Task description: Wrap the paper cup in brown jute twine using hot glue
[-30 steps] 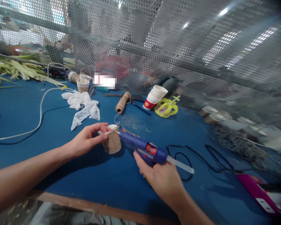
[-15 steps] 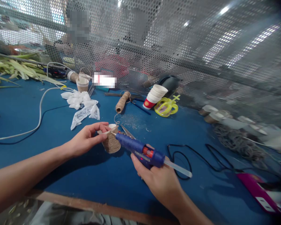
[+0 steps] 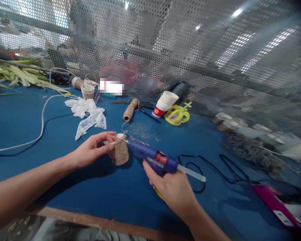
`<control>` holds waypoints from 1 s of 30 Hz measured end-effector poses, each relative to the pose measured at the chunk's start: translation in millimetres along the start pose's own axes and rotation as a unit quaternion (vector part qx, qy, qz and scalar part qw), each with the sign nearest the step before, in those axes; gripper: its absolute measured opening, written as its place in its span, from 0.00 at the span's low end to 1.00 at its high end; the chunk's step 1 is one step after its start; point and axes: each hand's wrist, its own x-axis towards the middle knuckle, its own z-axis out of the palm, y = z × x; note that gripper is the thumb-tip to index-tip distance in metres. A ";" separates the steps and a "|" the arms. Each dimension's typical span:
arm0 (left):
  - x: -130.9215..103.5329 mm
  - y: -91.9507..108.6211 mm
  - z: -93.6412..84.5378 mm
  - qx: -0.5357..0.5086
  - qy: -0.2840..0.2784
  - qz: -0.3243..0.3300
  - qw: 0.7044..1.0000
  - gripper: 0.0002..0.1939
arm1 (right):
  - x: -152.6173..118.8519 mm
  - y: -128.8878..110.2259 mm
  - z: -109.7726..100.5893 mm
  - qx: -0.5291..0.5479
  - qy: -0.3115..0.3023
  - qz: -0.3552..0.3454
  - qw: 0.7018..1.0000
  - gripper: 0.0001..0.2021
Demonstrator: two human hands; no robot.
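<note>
My left hand [image 3: 95, 147] pinches the rim of a paper cup [image 3: 118, 152] wrapped in brown twine, held tilted above the blue table. Wrapped round the handle of a blue glue gun [image 3: 153, 157] is my right hand [image 3: 172, 187]. The gun's metal nozzle points left, at the cup's upper right edge. A clear glue stick [image 3: 192, 173] sticks out of the gun's back end. Twine runs from the cup's rim up to a twine roll [image 3: 130, 109] lying behind it.
Stacked paper cups [image 3: 165, 103] and a yellow crown-shaped piece [image 3: 177, 114] stand behind. White crumpled plastic [image 3: 90, 115] lies left of the roll. A magenta power strip [image 3: 276, 206], black cord and grey cord bundle [image 3: 256, 152] are at right; a mesh panel [image 3: 145, 43] rises behind.
The glue gun has shifted slightly right and its nozzle sits farther from my left fingers. A bit of yellow now shows beneath my right hand. My left hand has barely moved.
</note>
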 end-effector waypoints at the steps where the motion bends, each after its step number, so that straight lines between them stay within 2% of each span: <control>1: -0.2 0.6 0.1 -0.002 -0.001 -0.001 1.000 0.10 | 0.7 0.8 0.3 -0.016 -0.010 -0.009 1.000 0.15; 3: -0.6 2.1 0.7 -0.006 -0.006 -0.004 1.000 0.10 | 3.8 -0.4 -0.3 -0.034 -0.027 0.010 0.999 0.14; 5: -1.0 3.8 1.3 -0.008 -0.013 -0.005 1.000 0.10 | 7.3 -3.9 -1.2 -0.012 -0.028 0.072 0.997 0.13; 9: -1.6 5.3 1.3 -0.004 -0.017 -0.004 1.000 0.10 | 8.2 -8.9 1.7 0.081 -0.022 0.185 0.979 0.14; 14: -0.9 2.3 -0.9 -0.029 0.004 -0.010 1.000 0.09 | 4.0 -9.4 6.5 0.183 -0.025 0.259 0.948 0.15; 30: -1.2 0.5 -3.8 -0.050 -0.007 -0.004 0.999 0.08 | 3.4 -9.1 5.2 0.269 -0.021 0.291 0.918 0.14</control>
